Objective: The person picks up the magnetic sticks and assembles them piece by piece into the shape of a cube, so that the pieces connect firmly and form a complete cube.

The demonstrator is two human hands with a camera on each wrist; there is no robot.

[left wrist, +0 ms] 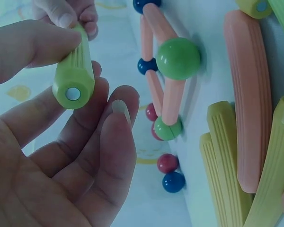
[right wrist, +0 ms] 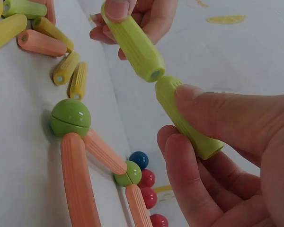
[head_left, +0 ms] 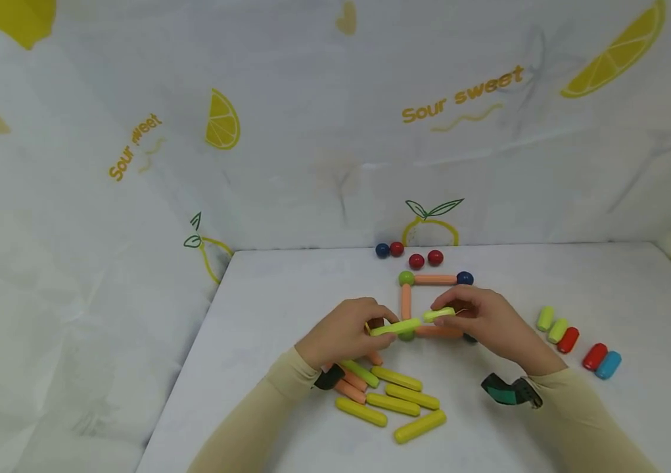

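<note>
Just right of the head view's middle, the left hand [head_left: 347, 332] pinches a long lime-green plastic stick [head_left: 400, 326] and the right hand [head_left: 485, 320] a short lime-green plastic stick [head_left: 438, 315], seemingly lining up ends, which calls for holding steady.

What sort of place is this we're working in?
Probably a small tabletop play or recording corner, though the wider room is out of view. A lemon-print sheet reading "Sour sweet" hangs behind a white table, which bears yellow toy rods and red balls.
</note>
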